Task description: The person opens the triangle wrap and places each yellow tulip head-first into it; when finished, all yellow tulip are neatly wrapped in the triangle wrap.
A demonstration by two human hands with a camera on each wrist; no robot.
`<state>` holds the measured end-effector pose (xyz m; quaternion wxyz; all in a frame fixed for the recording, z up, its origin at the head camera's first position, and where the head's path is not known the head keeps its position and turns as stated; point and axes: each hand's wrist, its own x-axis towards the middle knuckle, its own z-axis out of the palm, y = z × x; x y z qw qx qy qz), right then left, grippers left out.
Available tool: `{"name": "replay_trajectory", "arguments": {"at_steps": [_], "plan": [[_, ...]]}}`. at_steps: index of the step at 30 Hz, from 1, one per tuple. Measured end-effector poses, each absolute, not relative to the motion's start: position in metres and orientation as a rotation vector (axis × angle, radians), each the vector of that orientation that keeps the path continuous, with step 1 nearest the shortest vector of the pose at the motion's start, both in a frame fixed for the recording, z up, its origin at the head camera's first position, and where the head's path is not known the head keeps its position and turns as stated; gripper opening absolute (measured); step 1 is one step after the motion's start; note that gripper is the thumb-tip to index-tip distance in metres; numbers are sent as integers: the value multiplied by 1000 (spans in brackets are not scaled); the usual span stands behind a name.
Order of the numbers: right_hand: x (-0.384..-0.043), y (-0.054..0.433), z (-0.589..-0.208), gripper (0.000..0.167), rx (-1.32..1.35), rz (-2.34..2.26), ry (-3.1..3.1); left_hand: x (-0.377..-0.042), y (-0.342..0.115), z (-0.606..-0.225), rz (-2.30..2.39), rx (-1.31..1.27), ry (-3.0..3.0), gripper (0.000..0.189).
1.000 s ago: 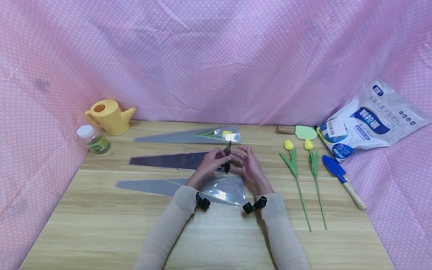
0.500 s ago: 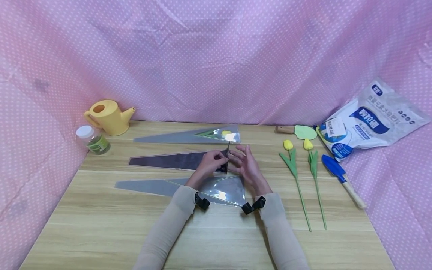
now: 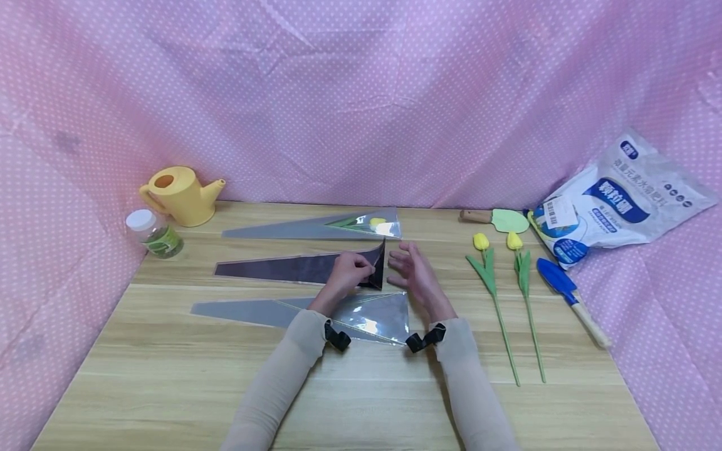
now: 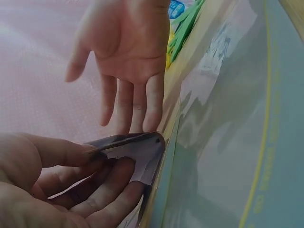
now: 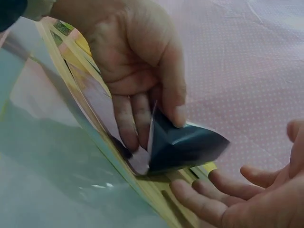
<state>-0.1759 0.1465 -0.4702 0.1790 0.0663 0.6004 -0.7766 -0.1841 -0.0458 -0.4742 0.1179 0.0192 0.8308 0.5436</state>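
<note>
Between thumb and fingers, my left hand [image 3: 348, 271] pinches the upper layer of a dark tapered flower sleeve [image 3: 282, 268] near its wide right end. That end is lifted off the table and stands flared, its dark film [image 5: 185, 148] bent up in the right wrist view. My right hand [image 3: 416, 275] hovers just right of it, fingers stretched and apart from the film, holding nothing. Nearer me lies a clear grey sleeve [image 3: 237, 309] with gold lines. Behind, another grey sleeve [image 3: 271, 230] has a yellow tulip [image 3: 376, 222] inside.
Two yellow tulips [image 3: 489, 275] lie to the right, beside a blue trowel [image 3: 558, 277]. A green trowel [image 3: 510, 220] and a white fertiliser bag [image 3: 626, 200] are at the back right. A yellow watering can [image 3: 183, 197] and a lidded jar [image 3: 160, 238] stand at the back left.
The dark sleeve's end has spread from a bunched fold into a flared edge. My left hand has shifted slightly left, and a gap now shows between the right fingers and the film.
</note>
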Motion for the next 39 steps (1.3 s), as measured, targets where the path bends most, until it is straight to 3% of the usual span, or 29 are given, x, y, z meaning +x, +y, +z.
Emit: {"name": "replay_trajectory", "arguments": {"at_steps": [10, 16, 25, 39], "plan": [[-201, 154, -466, 55, 172, -1902, 2007, -184, -45, -480, 1740, -48, 2334, 10], [-214, 151, -462, 60, 139, -1678, 2133, -185, -46, -482, 1743, -93, 2324, 11], [-218, 139, -459, 62, 153, -1488, 2263, -186, -46, -482, 1713, -93, 2340, 17], [-218, 127, -457, 52, 235, -1411, 2338, -183, -46, -482, 1716, -95, 2357, 22]]}}
